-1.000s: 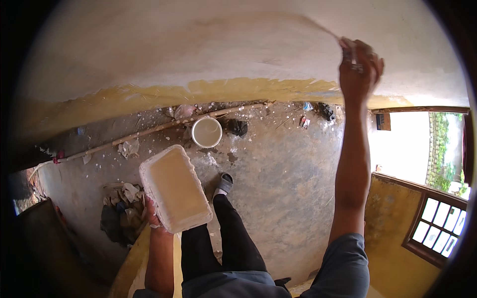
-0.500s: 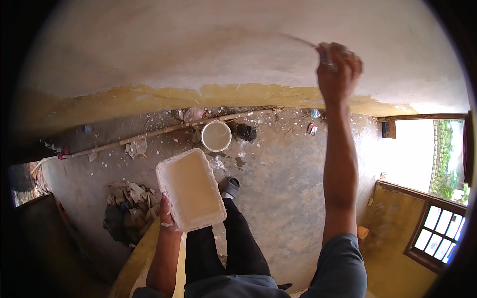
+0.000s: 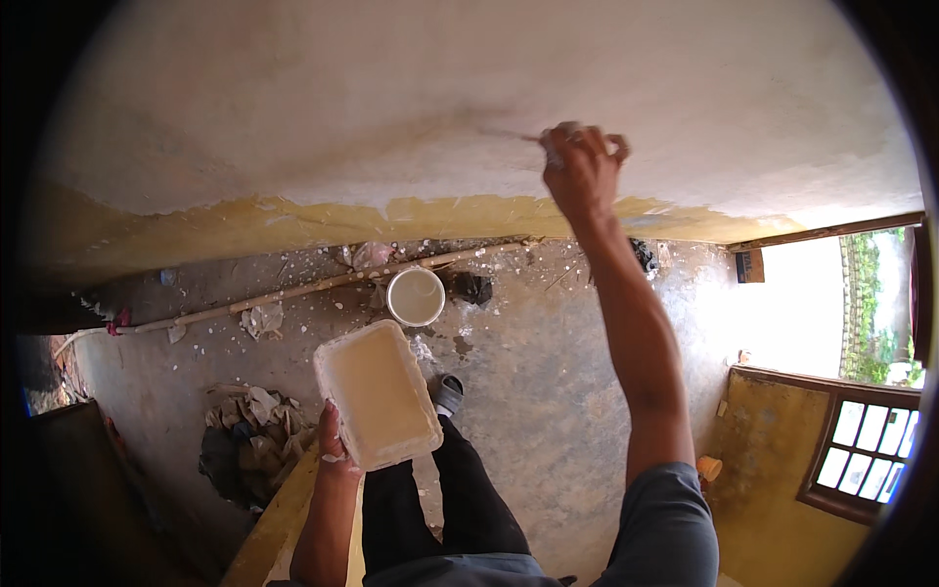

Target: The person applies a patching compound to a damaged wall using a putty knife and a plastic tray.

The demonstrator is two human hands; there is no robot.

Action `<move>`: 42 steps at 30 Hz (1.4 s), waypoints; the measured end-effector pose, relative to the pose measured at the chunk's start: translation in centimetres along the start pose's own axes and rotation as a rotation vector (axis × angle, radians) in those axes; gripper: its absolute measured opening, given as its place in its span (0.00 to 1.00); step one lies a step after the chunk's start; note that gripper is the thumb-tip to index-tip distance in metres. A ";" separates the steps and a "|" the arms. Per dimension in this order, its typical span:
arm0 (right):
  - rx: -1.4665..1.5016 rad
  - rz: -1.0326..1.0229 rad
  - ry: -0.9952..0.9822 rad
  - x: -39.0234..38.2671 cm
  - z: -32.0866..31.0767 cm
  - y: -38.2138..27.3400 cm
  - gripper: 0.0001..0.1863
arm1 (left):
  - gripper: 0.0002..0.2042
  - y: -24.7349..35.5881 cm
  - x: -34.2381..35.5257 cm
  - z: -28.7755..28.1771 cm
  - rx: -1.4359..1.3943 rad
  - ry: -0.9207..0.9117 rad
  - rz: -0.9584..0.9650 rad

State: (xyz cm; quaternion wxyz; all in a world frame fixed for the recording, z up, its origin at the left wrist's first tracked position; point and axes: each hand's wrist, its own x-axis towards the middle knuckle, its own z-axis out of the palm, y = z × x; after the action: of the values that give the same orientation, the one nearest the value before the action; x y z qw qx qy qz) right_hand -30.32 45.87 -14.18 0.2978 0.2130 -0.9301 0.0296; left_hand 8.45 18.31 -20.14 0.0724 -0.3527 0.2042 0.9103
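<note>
My left hand (image 3: 335,439) is closed on the near left edge of a rectangular plastic tub (image 3: 427,394). Dried white material crusts its rim, and a cream-coloured layer covers its inside. Out ahead, my right hand (image 3: 584,171) grips a thin flat scraper (image 3: 523,135) against the wall (image 3: 323,98). Only a narrow, blurred strip of the scraper shows, nearly edge-on; its handle is hidden in the fingers. The wall is coated whitish above, with a ragged yellow band below. White smears mark both hands.
A round white bucket (image 3: 416,296) stands on the floor beside a black bag (image 3: 474,288). Along the wall's foot lies a long wooden pole (image 3: 293,291) among white flecks. Crumpled sacks (image 3: 256,435) lie at left; a low yellow wall (image 3: 768,430) with a window is at right.
My right hand has swept left and down along the wall with the scraper. The tub stays in my left hand, and the whole view has tilted slightly upward.
</note>
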 end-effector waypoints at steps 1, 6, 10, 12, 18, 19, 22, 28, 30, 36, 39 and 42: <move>-0.147 0.038 -0.057 3.1 -4.5 0.3 0.04 | 0.37 0.0 -0.2 0.0 -0.011 0.005 0.010; 0.228 0.295 0.332 9.0 -20.0 4.6 0.02 | 0.37 0.3 -0.7 1.6 0.005 -0.023 0.003; 0.177 -0.081 0.312 0.6 -10.8 5.4 0.04 | 0.38 0.8 -0.7 3.0 0.036 -0.050 -0.019; 0.128 0.071 -0.084 -6.3 -3.6 3.9 0.01 | 0.37 0.6 -0.4 2.9 0.043 -0.074 0.009; -0.040 0.239 -0.164 -9.5 4.6 7.0 0.05 | 0.36 0.1 -0.4 1.8 0.041 -0.088 0.029; -0.033 0.246 -0.120 -6.9 2.7 7.7 0.06 | 0.36 0.2 -0.7 1.9 0.038 -0.077 0.030; 0.068 0.284 0.068 1.5 -8.3 11.8 0.05 | 0.36 0.6 -0.9 2.2 0.073 -0.050 0.047; 0.068 0.005 0.212 0.5 -14.7 10.4 0.07 | 0.37 0.3 -0.7 2.6 0.011 -0.049 -0.020; -0.020 0.032 0.004 -6.1 -7.9 9.7 0.09 | 0.38 0.1 0.0 3.1 0.065 -0.036 -0.021; -0.244 0.200 -0.335 -11.0 3.1 8.3 0.11 | 0.37 0.1 -0.7 3.3 0.039 -0.088 0.013; -0.369 0.226 -0.314 -4.7 -1.7 10.5 0.11 | 0.36 -0.1 -0.5 2.3 0.024 -0.092 0.007; -0.278 0.166 -0.012 1.2 -12.8 14.0 0.07 | 0.35 -0.4 0.1 2.2 0.058 -0.024 0.041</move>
State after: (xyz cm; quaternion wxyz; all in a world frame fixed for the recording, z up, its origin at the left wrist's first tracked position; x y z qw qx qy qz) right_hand -30.05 60.44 -1.94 0.3153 0.0924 -0.9414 -0.0761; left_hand 7.13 19.63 -18.90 0.0663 -0.3352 0.2367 0.9095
